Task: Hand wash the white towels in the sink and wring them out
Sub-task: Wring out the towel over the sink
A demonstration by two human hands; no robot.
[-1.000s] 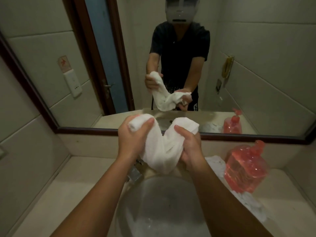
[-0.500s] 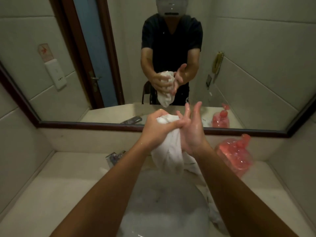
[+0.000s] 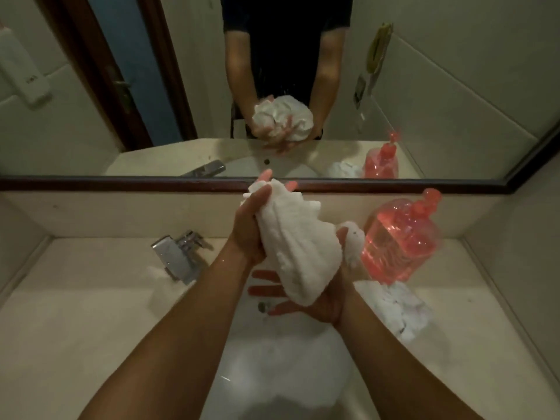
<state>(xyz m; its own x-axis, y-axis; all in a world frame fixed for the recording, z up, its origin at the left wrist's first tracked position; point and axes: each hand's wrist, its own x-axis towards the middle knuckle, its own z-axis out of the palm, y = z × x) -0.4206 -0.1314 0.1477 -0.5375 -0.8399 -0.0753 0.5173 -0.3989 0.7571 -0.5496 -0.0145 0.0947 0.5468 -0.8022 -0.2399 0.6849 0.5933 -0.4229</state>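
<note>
The towel (image 3: 300, 253), hanging long a moment ago, is now balled. The left hand (image 3: 248, 228) clasps it, and the right hand (image 3: 315, 301) cups beneath with straight fingers (image 3: 263, 290). Wringing looks underway over the sink (image 3: 272, 353).

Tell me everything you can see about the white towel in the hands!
The towel is white, soft-looking cloth, scrunched into a wrinkly bundle with soap foam on its right side. It is tilted, held up over the sink. The left hand grips its upper part; the right hand cups its lower end, fingers stretched out.
</note>
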